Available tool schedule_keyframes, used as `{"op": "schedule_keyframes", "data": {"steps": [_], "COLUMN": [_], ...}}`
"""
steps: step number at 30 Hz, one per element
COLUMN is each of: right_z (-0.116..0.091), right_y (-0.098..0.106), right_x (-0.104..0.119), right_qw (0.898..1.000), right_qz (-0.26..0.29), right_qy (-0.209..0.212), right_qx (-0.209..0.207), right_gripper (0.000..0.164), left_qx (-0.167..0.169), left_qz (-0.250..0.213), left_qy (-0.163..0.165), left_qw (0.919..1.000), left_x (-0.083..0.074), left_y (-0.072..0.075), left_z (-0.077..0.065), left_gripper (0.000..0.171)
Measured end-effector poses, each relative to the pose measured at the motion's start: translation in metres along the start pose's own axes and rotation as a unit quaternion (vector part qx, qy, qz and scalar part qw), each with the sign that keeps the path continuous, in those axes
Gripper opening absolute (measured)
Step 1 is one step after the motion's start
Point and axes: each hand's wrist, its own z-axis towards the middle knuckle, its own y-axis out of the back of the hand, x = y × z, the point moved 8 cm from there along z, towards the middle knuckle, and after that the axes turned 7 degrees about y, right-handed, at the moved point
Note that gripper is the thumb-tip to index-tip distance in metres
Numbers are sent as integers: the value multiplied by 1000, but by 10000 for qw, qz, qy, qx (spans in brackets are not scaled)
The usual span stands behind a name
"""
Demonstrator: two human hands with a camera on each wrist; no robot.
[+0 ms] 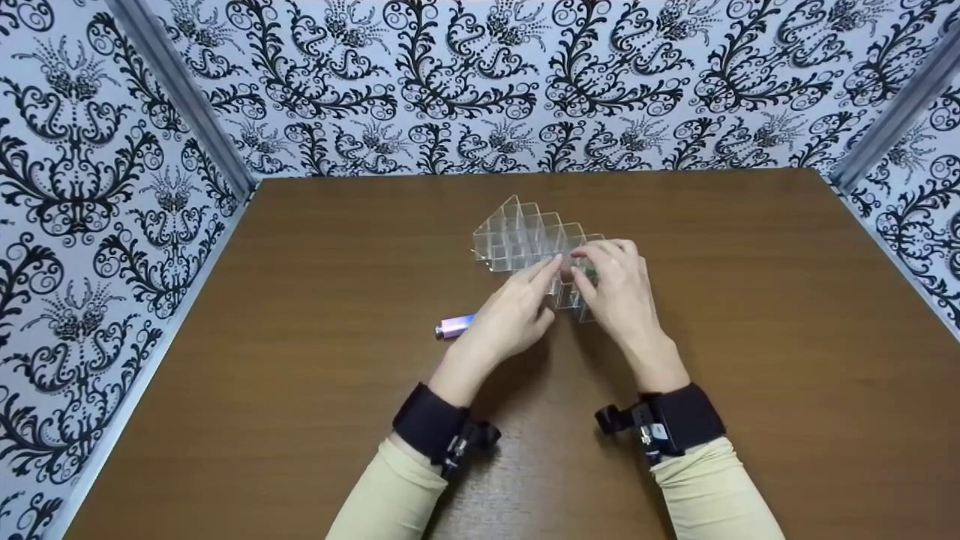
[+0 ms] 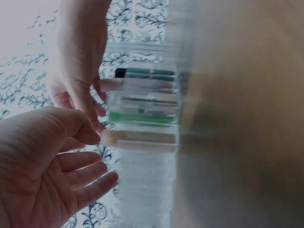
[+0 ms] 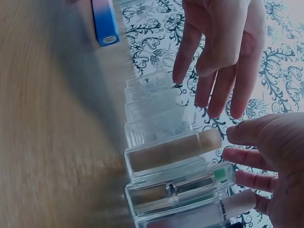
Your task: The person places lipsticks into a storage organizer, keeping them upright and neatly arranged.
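Observation:
A clear stepped cosmetics organizer (image 1: pixel 517 236) stands on the table, with several tubes upright in its near-right compartments. Among them are a beige tube (image 3: pixel 173 151), a green-topped tube (image 2: pixel 142 117), a pale pink tube (image 3: pixel 237 204) and a black-capped one (image 2: pixel 120 72). My right hand (image 1: pixel 616 289) is over these tubes, fingers loosely bent and spread, fingertips close to the beige and green tops; whether they touch is unclear. At the organizer's front, my left hand (image 1: pixel 514 315) extends its index finger towards the beige tube, its other fingers relaxed and holding nothing.
A pink-to-blue tube or box (image 1: pixel 455 325) lies on the brown table (image 1: pixel 315 390), partly behind the left hand. Emptier compartments run towards the organizer's left. Patterned wall panels (image 1: pixel 480 90) enclose the table's back and sides.

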Motion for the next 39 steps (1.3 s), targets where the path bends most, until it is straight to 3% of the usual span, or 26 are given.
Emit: {"op": "schedule_keyframes", "data": {"steps": [3, 10, 16, 22, 30, 33, 39], "right_z": [4, 9, 10, 4, -20, -28, -34], "right_y": [5, 9, -5, -34, -76, -83, -89], "right_x": [5, 23, 43, 67, 91, 97, 106], "right_qw": [9998, 9981, 9955, 9801, 9383, 9293, 9209], "right_qz": [95, 275, 714, 1204, 1477, 1459, 1538], "right_qy": [79, 407, 612, 938, 943, 1053, 1384], "right_qx": [-174, -372, 139, 1269, 2982, 3226, 3302], "right_gripper": [19, 17, 12, 16, 28, 31, 27], "left_qx": [-62, 34, 291, 1185, 1919, 2141, 2578], "left_qz": [-29, -186, 205, 652, 975, 1058, 1072], "left_qy": [170, 967, 1522, 2256, 3059, 3178, 3575], "left_qw": [9998, 9951, 9877, 9648, 9274, 9176, 8912], "left_x": [6, 29, 45, 56, 71, 76, 85], "left_y": [16, 49, 66, 64, 46, 36, 19], "left_z": [0, -10, -27, -42, -57, -58, -60], "left_gripper": [58, 25, 7, 11, 26, 25, 25]}}
